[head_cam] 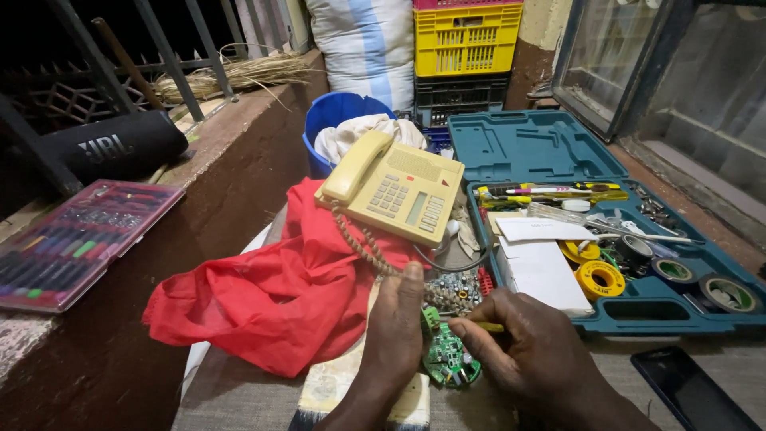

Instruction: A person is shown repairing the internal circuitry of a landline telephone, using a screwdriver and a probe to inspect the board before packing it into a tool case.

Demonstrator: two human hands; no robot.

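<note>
The left hand is pressing one round green circuit board down on the surface; the right hand is pinching a yellow-handled tool. The open teal toolcase is holding several tape rolls and one white box.

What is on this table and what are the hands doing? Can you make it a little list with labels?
left hand: left hand rests on the edge of the green circuit board
right hand: right hand holds a thin yellow tool, tip at the board
behind the hands: beige telephone with a curly cord, on a red cloth
right side: open teal tool case with yellow tape rolls
left side: flat case of pens on the ledge
</note>
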